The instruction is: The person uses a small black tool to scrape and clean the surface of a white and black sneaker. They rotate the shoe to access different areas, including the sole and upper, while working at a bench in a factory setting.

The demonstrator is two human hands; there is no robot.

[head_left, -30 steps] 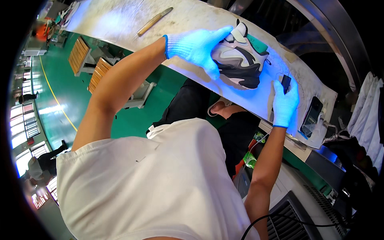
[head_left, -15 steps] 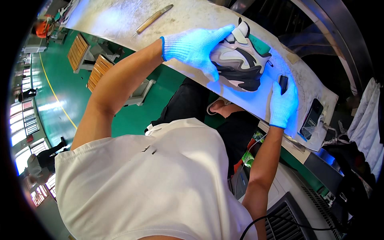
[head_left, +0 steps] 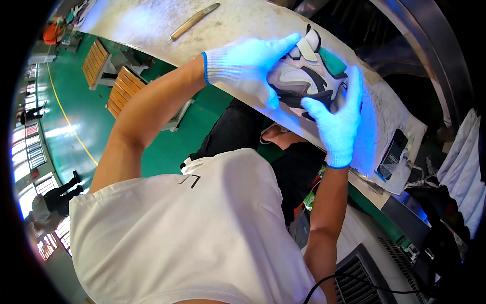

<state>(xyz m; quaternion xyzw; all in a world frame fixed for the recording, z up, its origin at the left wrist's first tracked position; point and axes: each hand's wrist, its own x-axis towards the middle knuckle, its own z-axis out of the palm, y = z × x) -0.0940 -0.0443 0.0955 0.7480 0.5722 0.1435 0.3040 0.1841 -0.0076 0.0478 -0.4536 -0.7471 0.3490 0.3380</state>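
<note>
A grey, white and black sneaker (head_left: 309,81) with a teal lining is tilted on its side above the pale worktable. White knitted gloves, lit blue, cover both hands. My left hand (head_left: 248,63) grips the shoe from the left, its thumb stretched toward the tongue and its fingers along the other side. From the right, my right hand (head_left: 340,119) cups the heel end, thumb on the sole side and fingers up by the collar. The fingers' far side is hidden.
A wooden-handled knife (head_left: 194,22) lies on the worktable (head_left: 243,20) at the upper left. A black phone (head_left: 394,152) rests near the right end, beside crumpled white material. Slatted wooden seats (head_left: 124,90) stand on the green floor. Grey-white cloth (head_left: 459,162) hangs at the far right.
My right hand has moved up and left from beside a small black object on the table to the shoe's heel. That object is now hidden. The left hand keeps its grip.
</note>
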